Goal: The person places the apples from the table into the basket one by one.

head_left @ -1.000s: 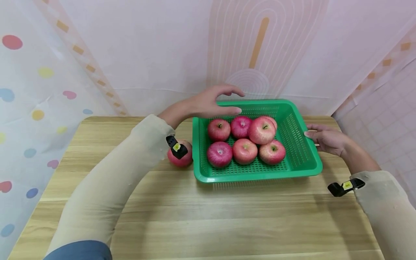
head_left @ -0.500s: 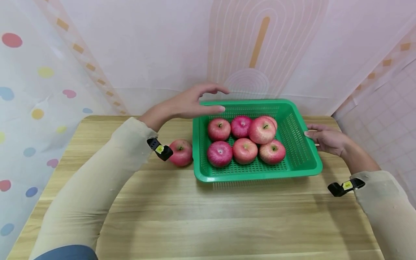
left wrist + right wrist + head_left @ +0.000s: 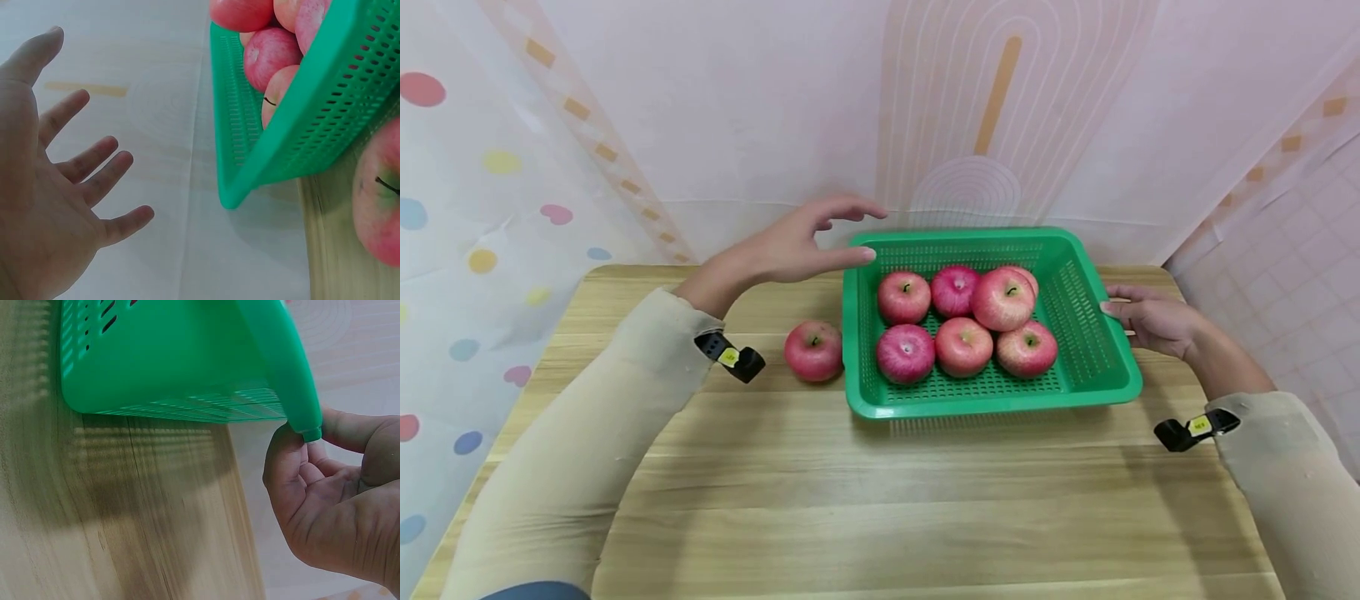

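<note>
A green plastic basket with slotted sides holds several red apples, one of them lying on top of the others. My right hand grips the basket's right rim, thumb above and curled fingers below; the right wrist view shows this hand at the green rim. At the basket's far left corner my left hand hovers with fingers spread, holding nothing. The left wrist view shows its open palm apart from the basket. A single apple sits on the table just left of the basket.
The wooden table extends in front of the basket. A patterned curtain hangs close behind the table's far edge, and a dotted sheet hangs at the left.
My left hand has moved left, from above the basket's back part to its far left corner, uncovering the loose apple. The right hand and basket stay in place.
</note>
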Available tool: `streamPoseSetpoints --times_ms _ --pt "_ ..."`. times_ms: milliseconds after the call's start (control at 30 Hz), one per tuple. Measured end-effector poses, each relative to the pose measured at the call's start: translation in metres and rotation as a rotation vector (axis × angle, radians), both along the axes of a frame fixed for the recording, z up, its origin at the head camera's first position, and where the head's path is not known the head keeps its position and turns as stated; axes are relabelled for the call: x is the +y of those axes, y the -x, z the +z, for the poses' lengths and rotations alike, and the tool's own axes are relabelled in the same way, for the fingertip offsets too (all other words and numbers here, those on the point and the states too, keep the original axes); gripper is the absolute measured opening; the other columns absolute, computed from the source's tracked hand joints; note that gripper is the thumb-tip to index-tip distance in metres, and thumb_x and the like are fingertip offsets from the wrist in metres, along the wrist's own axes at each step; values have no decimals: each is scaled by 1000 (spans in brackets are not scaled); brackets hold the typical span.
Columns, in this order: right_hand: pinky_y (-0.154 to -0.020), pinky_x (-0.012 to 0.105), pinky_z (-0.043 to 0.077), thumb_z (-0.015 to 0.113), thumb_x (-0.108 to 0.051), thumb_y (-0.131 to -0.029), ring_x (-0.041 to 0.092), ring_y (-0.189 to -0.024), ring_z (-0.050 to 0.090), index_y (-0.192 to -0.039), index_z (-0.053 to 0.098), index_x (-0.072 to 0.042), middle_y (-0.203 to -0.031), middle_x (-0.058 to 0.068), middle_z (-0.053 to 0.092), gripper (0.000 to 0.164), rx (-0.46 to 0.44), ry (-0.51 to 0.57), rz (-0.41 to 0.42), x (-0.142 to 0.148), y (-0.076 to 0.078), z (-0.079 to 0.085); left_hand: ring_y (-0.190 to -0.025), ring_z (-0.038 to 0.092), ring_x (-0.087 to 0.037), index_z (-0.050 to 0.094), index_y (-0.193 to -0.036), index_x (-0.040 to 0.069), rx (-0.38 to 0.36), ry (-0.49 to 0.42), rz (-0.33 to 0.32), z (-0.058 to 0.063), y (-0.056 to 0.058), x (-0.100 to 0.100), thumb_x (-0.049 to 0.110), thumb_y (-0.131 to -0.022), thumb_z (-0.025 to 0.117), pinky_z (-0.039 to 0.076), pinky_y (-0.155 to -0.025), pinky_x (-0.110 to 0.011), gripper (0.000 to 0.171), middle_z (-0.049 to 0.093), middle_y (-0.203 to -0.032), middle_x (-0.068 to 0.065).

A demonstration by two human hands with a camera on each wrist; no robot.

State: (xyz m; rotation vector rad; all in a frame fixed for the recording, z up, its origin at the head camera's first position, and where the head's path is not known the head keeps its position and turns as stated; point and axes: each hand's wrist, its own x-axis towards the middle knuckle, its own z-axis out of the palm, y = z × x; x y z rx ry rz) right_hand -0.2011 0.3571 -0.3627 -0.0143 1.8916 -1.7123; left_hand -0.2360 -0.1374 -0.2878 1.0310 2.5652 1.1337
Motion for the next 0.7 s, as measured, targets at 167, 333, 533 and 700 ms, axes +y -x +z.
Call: streamPoseSetpoints --times_ms 167,333,533,700 --pt "-73 31 60 43 -6 -109 13 -85 72 -115 62 -17 -97 2 74 23 0 0 -2 -1 0 0 -139 42 -28 54 -145 14 -2 -33 22 -4 -4 -13 28 -97 69 31 -114 -56 52 49 -150 -2" --pt "-73 31 60 43 -6 -109 13 -85 72 -114 62 -16 -97 2 73 22 -1 -6 -6 -1 1 0 -139 43 -28 53 -145 11 8 -68 33 -8 -8 -24 24 -97 69 32 -114 -56 52 50 -149 -3" --pt "-73 31 59 42 -6 -109 13 -85 72 -115 61 -16 -97 2 74 22 3 -9 3 0 0 0 -139 43 -28 53 -145 10 3 -89 57 -14 -12 -40 22 -98 68 32 -115 -57 51 50 -149 -5" --pt "-74 31 59 43 -6 -109 13 -86 72 -115 62 -17 -97 2 74 23 9 1 6 1 0 -1 -140 42 -32 52 -146 8 -18 -118 79 -21 -18 -51 20 -99 67 31 -115 -58 52 49 -151 -7"
